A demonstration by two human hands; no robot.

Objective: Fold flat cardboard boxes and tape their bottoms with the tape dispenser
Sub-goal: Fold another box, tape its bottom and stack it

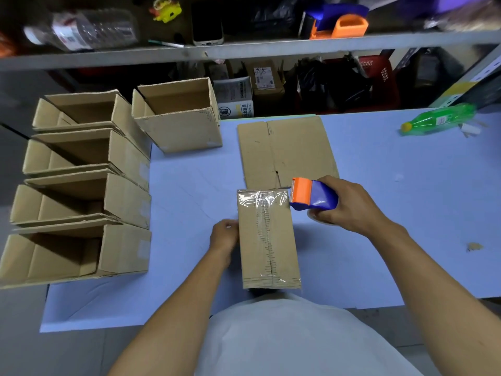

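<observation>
A folded cardboard box (pixel 268 240) stands bottom-up on the blue table (pixel 379 199) right in front of me. Clear tape runs along its centre seam, and a second strip crosses its far end. My left hand (pixel 225 234) presses against the box's left side. In my right hand (pixel 347 204) is the blue and orange tape dispenser (pixel 311 195), whose orange head touches the box's far right corner. A flat cardboard box (pixel 287 150) lies on the table just beyond.
Several open folded boxes (pixel 81 199) lie in a row at the left, with one more (pixel 176 118) at the table's far left corner. A green bottle (pixel 439 119) lies far right. A cluttered shelf (pixel 244 50) spans the back.
</observation>
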